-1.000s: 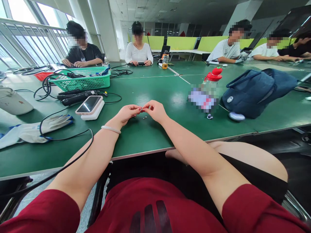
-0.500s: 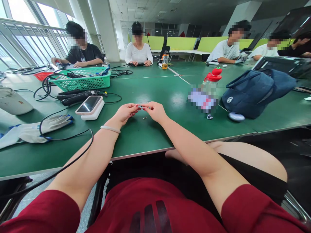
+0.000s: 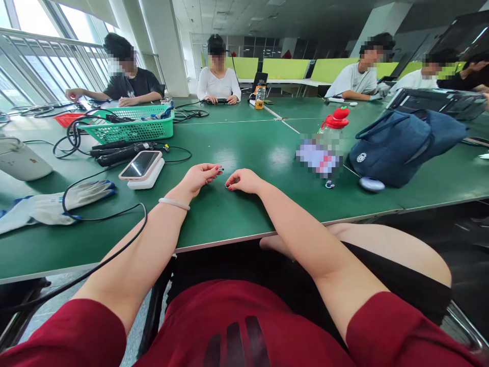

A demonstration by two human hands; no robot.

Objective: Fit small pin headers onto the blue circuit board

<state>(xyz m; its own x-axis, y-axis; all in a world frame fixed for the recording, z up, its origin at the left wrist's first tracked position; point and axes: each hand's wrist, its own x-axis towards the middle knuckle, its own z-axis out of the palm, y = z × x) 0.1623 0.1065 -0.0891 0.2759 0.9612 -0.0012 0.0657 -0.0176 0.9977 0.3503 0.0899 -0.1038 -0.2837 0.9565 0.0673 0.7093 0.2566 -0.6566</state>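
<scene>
My left hand point(image 3: 201, 177) is raised a little above the green table point(image 3: 206, 219), its thumb and fingers pinched on a small silver-and-dark metal piece point(image 3: 221, 169). The exact kind of that piece is too small to tell. Lower and to the right, my right hand point(image 3: 244, 181) has its thumb and forefinger brought together at the tabletop. Its fingertips are on the spot of a second tiny metal piece, which they almost fully cover. A gap separates the two hands.
At left are a phone point(image 3: 141, 165) on a white box, work gloves point(image 3: 57, 203), a green basket point(image 3: 133, 130) and a black cable point(image 3: 110, 218) crossing near my left arm. A red-lidded bottle point(image 3: 336, 120) and a blue bag point(image 3: 401, 145) stand right. Several people sit around the table.
My right hand has left the piece in my left hand and moved down to the tiny metal piece on the table. My left hand has stayed nearly still.
</scene>
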